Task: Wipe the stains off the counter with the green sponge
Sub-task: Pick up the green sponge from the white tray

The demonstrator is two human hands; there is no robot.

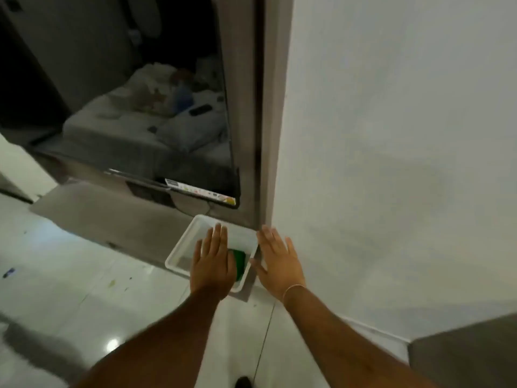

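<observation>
Over white tray (179, 254), left hand (212, 266) flat, green sponge (239, 261) beside, right hand (279, 261) spread

Count, head view: hands, 2, left hand (213, 264) and right hand (279, 261), both flat with fingers spread; green sponge (238, 263), 1, partly hidden by the left hand; white tray (193, 233), 1, holding the sponge; thin wrist band (292, 289), 1, on the right wrist; small coloured stains (112, 282) on the pale counter at near left, several, too blurred for an exact number.
</observation>
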